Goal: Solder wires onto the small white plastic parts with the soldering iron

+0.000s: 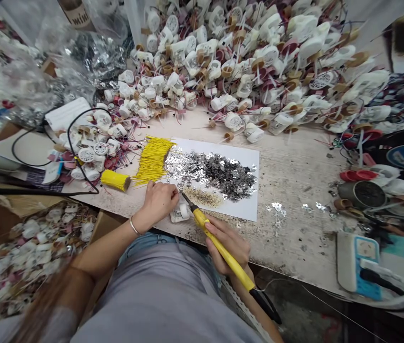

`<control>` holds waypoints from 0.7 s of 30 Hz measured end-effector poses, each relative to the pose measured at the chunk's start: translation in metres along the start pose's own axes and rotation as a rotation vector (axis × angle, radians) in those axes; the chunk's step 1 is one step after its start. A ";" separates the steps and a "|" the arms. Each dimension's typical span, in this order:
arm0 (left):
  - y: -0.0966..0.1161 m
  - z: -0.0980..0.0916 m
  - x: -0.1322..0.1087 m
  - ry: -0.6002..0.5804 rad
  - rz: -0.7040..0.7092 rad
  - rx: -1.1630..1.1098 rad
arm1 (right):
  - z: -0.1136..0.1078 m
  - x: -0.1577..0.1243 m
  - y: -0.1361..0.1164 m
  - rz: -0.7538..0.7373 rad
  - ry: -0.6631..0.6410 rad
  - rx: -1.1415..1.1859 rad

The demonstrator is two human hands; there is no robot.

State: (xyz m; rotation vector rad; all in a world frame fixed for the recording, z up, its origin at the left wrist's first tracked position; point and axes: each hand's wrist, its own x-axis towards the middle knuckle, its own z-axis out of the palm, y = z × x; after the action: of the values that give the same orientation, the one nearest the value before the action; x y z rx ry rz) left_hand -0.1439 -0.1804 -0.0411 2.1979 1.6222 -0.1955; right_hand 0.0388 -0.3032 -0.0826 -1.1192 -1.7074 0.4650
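My right hand is wrapped round the yellow handle of a soldering iron, whose tip points up-left toward my left hand. My left hand is closed in a pinch at the near table edge, resting beside a small white plastic part; what its fingers hold is hidden. Just behind lies a white sheet heaped with shiny metal pieces, and a fan of yellow wires at its left.
A large heap of white plastic parts with coils fills the back of the table. A yellow wire bundle lies left. A power strip sits at right, red caps and a tin beyond it. A box of parts stands lower left.
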 end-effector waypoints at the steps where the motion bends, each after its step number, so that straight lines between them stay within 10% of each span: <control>1: 0.000 0.000 0.000 -0.001 -0.001 -0.003 | 0.000 0.000 0.000 0.000 -0.001 -0.002; 14: 0.001 -0.001 0.002 -0.017 -0.003 -0.023 | 0.000 0.003 -0.001 0.013 0.030 -0.034; 21: 0.002 -0.004 0.001 -0.029 -0.019 -0.023 | 0.042 0.016 -0.005 0.080 0.170 -0.033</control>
State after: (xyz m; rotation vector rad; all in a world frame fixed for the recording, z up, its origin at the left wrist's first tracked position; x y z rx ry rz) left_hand -0.1424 -0.1779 -0.0373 2.1538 1.6217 -0.2127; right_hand -0.0016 -0.2840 -0.0888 -1.2193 -1.5319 0.3808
